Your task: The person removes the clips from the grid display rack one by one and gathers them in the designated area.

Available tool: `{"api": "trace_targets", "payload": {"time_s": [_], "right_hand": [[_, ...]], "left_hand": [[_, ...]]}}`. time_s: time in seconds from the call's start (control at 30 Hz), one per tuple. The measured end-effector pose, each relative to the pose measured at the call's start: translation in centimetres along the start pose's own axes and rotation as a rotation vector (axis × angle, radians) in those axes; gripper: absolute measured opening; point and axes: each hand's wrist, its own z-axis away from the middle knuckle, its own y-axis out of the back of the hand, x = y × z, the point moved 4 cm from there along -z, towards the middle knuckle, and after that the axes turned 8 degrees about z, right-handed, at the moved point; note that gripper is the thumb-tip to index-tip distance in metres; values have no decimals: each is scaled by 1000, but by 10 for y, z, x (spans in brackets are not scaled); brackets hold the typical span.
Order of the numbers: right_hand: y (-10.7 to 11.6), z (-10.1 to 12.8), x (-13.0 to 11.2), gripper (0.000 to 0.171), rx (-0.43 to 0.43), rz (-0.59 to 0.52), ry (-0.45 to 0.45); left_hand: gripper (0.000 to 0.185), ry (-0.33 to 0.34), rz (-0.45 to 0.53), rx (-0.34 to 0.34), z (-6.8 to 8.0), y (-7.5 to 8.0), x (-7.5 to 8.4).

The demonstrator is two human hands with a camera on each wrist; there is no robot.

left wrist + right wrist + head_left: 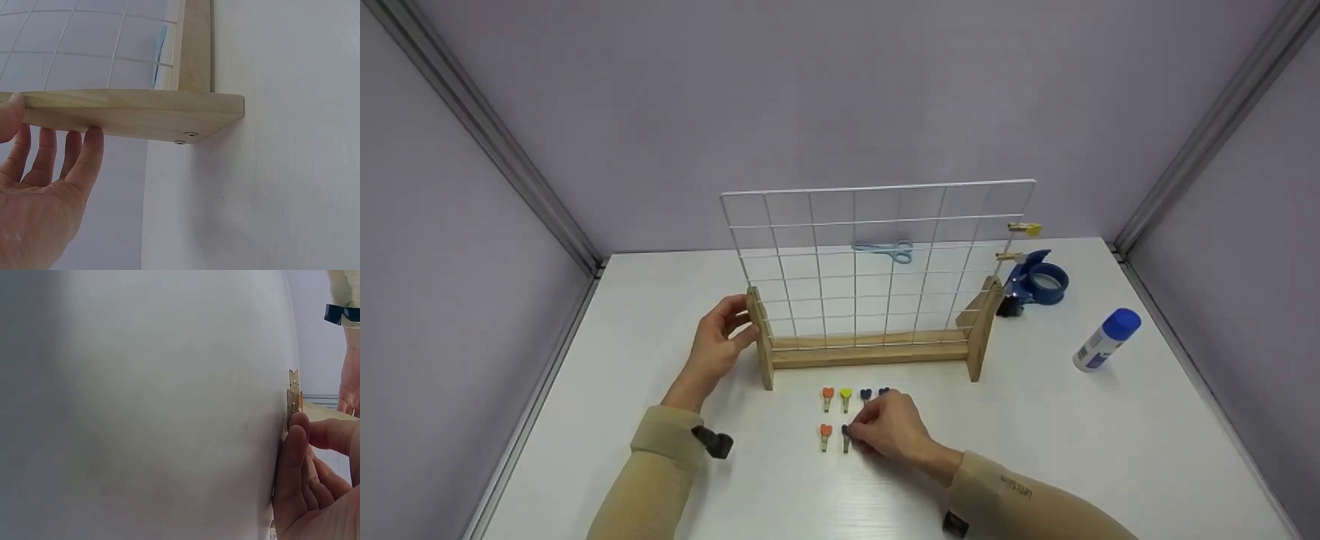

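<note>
On the white table stands a wire grid rack [855, 277] with wooden feet. My left hand [716, 345] holds its left wooden side panel [135, 109], the thumb at the panel's edge and the fingertips against the outer face. In front of the rack lie small heart-topped wooden clothespins in two rows. My right hand [892, 427] pinches at a dark heart clothespin [846, 439] in the near row, beside an orange heart clothespin [825, 437]. The far row has orange [827, 399], yellow [846, 399] and dark blue clothespins [865, 394]; my right hand partly hides the rightmost one.
Two clothespins, one yellow-topped [1026, 229], are clipped to the grid's right edge. Blue scissors [896, 251] lie behind the rack. A blue tape dispenser [1039, 281] and an upright glue stick [1106, 341] stand at the right.
</note>
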Motion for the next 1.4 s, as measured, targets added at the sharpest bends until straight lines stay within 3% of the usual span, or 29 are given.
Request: {"api": "trace_targets", "payload": {"time_s": [0.23,0.33,0.47,0.6,0.87,1.1,1.23,1.3,1.4], "right_hand": [[13,0,1,7,8,4,6],[25,-1,1,8,1,-49,-5],[49,0,-1,13,-4,-146,-27],[87,5,-5,12,51,-188,3],[185,21,-11,11,257,-302,92],[262,32,-10,12,602,-433,212],[292,25,2,18,789,-448,215],[301,19,8,21,822,-480,207],[305,9,16,27,780,-581,217]], "left_hand": [[52,3,-17,-1,0,-1,1],[52,6,-16,0,-1,-1,1],[51,7,-24,-3,-1,-1,2],[52,8,-18,-7,-2,-1,1],[52,3,11,3,0,1,1],[51,-4,24,14,2,3,1],[52,-7,22,12,1,3,1],[52,-5,18,6,1,3,0],[52,0,14,2,1,2,0]]}}
